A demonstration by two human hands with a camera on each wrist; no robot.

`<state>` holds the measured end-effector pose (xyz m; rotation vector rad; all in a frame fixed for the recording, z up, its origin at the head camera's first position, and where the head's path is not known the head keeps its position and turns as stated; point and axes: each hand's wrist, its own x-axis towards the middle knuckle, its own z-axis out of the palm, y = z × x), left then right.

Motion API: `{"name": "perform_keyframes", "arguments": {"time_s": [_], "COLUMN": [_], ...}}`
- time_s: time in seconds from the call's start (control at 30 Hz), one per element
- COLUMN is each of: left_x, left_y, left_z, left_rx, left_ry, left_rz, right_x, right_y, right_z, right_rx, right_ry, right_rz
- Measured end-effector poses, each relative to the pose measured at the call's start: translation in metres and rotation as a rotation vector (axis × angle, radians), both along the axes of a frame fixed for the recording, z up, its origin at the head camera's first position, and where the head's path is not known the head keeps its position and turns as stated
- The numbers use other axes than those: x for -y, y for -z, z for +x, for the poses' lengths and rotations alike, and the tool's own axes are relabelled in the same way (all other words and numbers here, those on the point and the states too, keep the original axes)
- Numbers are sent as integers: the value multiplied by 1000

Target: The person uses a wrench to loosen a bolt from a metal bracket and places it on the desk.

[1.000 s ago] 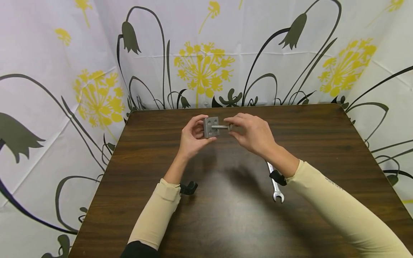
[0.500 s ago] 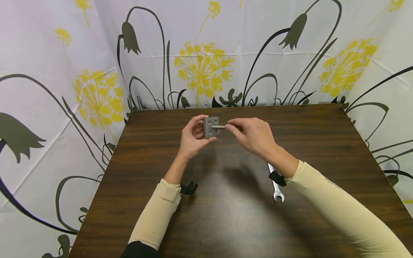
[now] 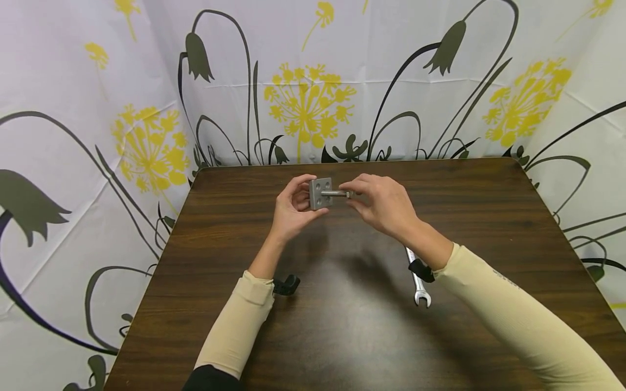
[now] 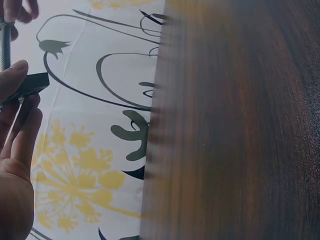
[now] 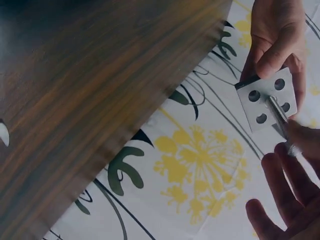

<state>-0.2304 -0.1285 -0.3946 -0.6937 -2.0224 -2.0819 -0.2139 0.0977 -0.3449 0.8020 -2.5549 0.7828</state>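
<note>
My left hand [image 3: 290,209] holds a square grey metal block [image 3: 320,201] by its edges, above the far part of the table. Several round holes dot the block's face, and a threaded bolt [image 3: 335,193] sticks out from its middle toward the right. At the bolt's outer end, my right hand [image 3: 386,202] has thumb and fingertips around the hexagonal head. In the right wrist view the bolt's thread [image 5: 278,111] shows plainly between block and fingers. Thumb on one side and fingers on the other, the left hand [image 4: 17,170] grips the block in the left wrist view.
An open-ended wrench [image 3: 419,288] lies on the brown wooden table [image 3: 342,326], partly hidden under the right wrist. A black wrist mount [image 3: 287,285] sits under the left forearm. Behind the table hangs a white curtain [image 3: 362,49] with flower prints.
The right thumb and fingers first closed over the bolt's end, then moved apart a little, so its head shows again. My left hand and the block stayed put.
</note>
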Motion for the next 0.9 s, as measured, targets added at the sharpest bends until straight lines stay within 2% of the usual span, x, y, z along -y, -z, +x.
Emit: {"name": "perform_keyframes", "arguments": {"time_s": [0.17, 0.23, 0.37, 0.47, 0.57, 0.7, 0.83, 0.9], "left_x": [-1, -1, 1, 2, 0, -1, -1, -2], "left_y": [0, 0, 14, 22, 14, 1, -2, -2], "left_z": [0, 0, -7, -12, -7, 0, 1, 1], "left_rx": [-4, -1, -6, -12, -10, -14, -17, -15], "left_ry": [5, 4, -8, -14, -17, -23, -30, -31], "left_rz": [-2, -4, -4, -5, -11, -12, -18, -25], "right_x": [0, -1, -1, -1, -2, -2, -1, -1], "right_y": [1, 1, 2, 2, 2, 2, 2, 2], "right_z": [0, 0, -1, 0, 0, -1, 0, 0], "right_rx": [-1, -32, -116, -77, -44, -71, -32, -22], "right_ry": [34, 16, -30, 5, 10, -15, 31, 26], "right_rz": [-5, 5, 12, -1, -9, -15, 3, 3]}}
